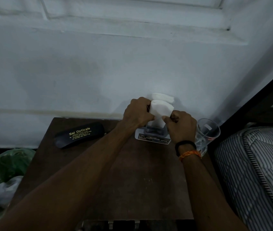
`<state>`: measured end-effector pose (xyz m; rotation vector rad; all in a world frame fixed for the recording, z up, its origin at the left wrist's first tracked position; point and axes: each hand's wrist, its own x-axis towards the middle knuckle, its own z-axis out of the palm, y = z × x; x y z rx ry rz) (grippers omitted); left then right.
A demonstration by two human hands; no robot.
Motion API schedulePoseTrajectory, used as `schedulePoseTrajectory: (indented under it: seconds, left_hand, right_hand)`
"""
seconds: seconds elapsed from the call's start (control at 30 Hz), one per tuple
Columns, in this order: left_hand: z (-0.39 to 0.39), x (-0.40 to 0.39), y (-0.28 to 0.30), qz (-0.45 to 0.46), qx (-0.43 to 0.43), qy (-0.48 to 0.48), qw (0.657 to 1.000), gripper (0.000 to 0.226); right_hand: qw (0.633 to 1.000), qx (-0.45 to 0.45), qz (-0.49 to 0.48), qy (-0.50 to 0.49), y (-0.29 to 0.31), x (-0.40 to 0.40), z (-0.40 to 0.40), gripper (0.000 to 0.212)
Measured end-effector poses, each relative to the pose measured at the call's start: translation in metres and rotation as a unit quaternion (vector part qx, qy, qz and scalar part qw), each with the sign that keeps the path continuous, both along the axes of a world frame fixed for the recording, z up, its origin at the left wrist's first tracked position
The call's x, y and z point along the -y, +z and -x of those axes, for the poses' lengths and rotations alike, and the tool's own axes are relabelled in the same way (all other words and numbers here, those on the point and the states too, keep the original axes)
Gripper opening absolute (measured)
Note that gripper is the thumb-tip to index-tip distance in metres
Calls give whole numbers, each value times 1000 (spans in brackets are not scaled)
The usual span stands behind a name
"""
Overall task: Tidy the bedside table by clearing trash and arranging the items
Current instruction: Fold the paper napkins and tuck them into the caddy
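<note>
Bare worktop (132, 189) front half; near edge open. Left hand (137, 114) and right hand (180, 127) both pinch white folded tissues (161, 109) over a holder (154, 135) at the back edge. Glass (207, 134) on the right edge, spectacle case (80, 135) back-left.

Both hands meet at the back of the dark wooden counter (132, 177), by the pale wall. The left hand (138, 114) and right hand (180, 126) each grip a folded wad of white tissue (161, 110) above a white napkin holder (152, 136). A black spectacle case (79, 135) printed "Sai Opticals" lies well to the left. A clear drinking glass (207, 132) stands just beside the right wrist. A striped mattress (252, 172) borders the right; a green plastic bag (6, 164) sits at the left.
</note>
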<state>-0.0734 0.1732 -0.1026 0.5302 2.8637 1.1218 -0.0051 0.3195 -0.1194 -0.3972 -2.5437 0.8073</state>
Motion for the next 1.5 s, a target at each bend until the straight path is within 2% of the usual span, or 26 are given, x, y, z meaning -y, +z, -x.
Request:
schedulePoseTrajectory:
  seconds: [0.13, 0.47, 0.57, 0.63, 0.73, 0.87, 1.07, 1.27, 1.4, 1.5]
  left_hand:
    - [1, -1, 1, -2, -16, -8, 1000, 44]
    - [1, 1, 0, 5, -21, -25, 999, 41]
    - [-4, 12, -4, -22, -32, -1, 999, 45]
    - [-8, 22, -8, -56, -15, 21, 998, 58]
    - [-13, 32, -13, -74, 56, 12, 996, 77]
    - [-20, 35, -17, -127, 134, -22, 983, 76]
    - [-28, 36, -18, -125, 116, -8, 985, 76]
    - [-41, 41, -21, -139, 117, 1, 983, 79]
    - [-44, 46, -14, -133, 123, -18, 983, 82]
    - [-44, 61, -6, -119, 116, 7, 986, 82]
  right_hand:
    - [1000, -20, 14, -13, 3, 3, -1, 19]
    - [1000, 27, -9, -6, 1, 5, -2, 24]
    - [999, 30, -42, -18, 5, 9, -5, 28]
    - [996, 35, -70, -29, 9, 12, -9, 25]
    - [991, 51, -112, -44, 7, 16, -17, 17]
    - [982, 106, -143, -62, -4, 19, -25, 18]
    - [975, 111, -188, -36, -8, 17, -34, 25]
    - [973, 123, -194, -13, -13, 13, -40, 27]
    - [977, 111, -179, -21, -3, 20, -47, 28]
    - [978, 27, -202, -37, 9, 32, -53, 21]
